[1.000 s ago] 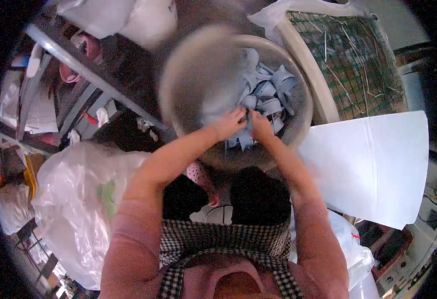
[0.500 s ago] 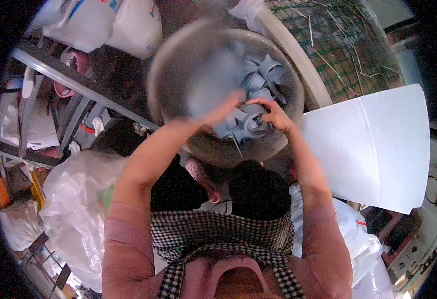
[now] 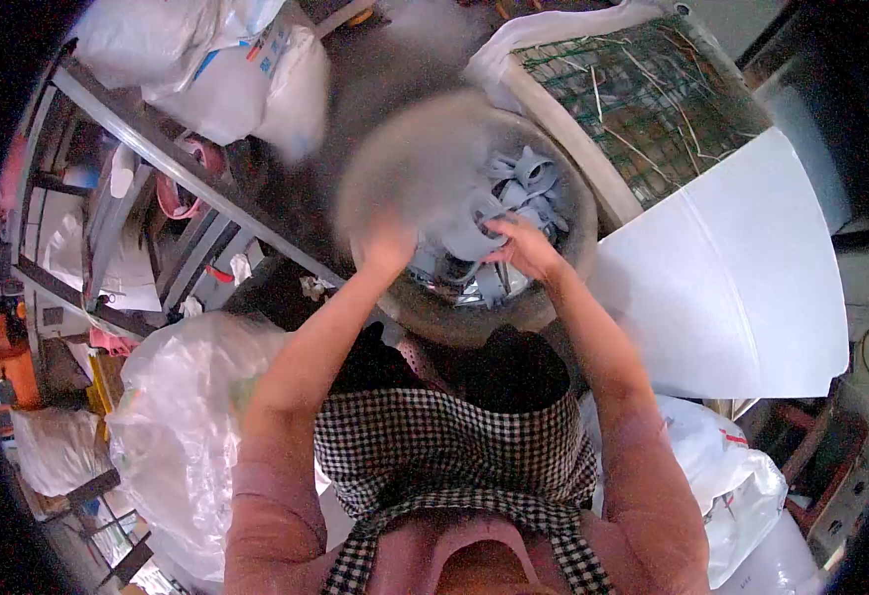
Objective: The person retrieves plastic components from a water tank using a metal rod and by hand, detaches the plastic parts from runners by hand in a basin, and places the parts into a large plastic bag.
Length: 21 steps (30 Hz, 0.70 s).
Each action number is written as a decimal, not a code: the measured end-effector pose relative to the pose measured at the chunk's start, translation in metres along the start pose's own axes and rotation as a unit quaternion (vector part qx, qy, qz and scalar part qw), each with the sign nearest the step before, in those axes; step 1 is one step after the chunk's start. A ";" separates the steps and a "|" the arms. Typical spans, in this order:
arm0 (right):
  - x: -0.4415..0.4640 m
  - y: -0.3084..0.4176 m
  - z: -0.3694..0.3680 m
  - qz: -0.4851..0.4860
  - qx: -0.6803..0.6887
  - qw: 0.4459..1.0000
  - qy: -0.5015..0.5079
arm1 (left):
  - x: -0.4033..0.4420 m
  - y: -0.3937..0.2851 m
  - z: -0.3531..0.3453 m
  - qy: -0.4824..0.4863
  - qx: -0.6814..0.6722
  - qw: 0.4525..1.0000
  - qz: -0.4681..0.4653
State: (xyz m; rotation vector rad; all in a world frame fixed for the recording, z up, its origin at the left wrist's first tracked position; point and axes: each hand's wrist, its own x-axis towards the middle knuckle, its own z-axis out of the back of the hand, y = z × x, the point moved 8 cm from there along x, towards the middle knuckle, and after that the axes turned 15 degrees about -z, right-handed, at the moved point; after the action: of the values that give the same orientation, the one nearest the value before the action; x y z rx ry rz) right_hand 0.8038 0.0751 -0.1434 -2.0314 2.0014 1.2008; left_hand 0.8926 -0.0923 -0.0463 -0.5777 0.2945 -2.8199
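A round tub (image 3: 573,288) stands in front of my knees, with a heap of grey-blue molded pieces (image 3: 529,178) in its right half. My right hand (image 3: 522,248) is over the heap, its thumb and fingers closed round the edge of a grey piece (image 3: 466,236). At the tub's left side my left hand (image 3: 390,243) is smeared by motion, and its fingers cannot be made out. Shiny silvery material shows low in the tub, below the hands. A grey blur covers the tub's upper left part.
A metal rack (image 3: 186,169) is on the left, with white sacks (image 3: 226,89) behind it. Clear plastic bags (image 3: 177,426) lie at lower left. On the right are a white board (image 3: 732,278), a frame with green netting (image 3: 643,109) and another white bag (image 3: 712,456).
My left hand has moved left, away from my right hand. My right hand now has hold of a grey piece. The camera view has shifted, so the tub appears lower.
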 end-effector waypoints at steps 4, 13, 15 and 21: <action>-0.011 0.025 0.009 0.051 -0.101 0.994 -0.017 | -0.015 0.006 -0.019 0.076 -0.172 0.982 -0.034; -0.037 0.064 -0.026 0.227 -0.591 0.744 -0.212 | -0.011 -0.062 0.035 0.076 -0.031 0.996 -0.048; -0.040 0.060 -0.030 0.268 -0.569 0.754 -0.193 | -0.013 -0.068 0.034 0.058 -0.010 0.997 -0.043; -0.012 0.044 -0.002 0.161 -0.630 0.662 -0.372 | -0.017 -0.073 0.015 0.127 0.018 0.991 -0.037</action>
State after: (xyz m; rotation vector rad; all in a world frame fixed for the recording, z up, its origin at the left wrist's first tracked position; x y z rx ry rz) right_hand 0.7680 0.0767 -0.1153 -0.7383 1.0294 3.3528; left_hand 0.8998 -0.0204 -0.0209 -0.2262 0.2740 -2.9644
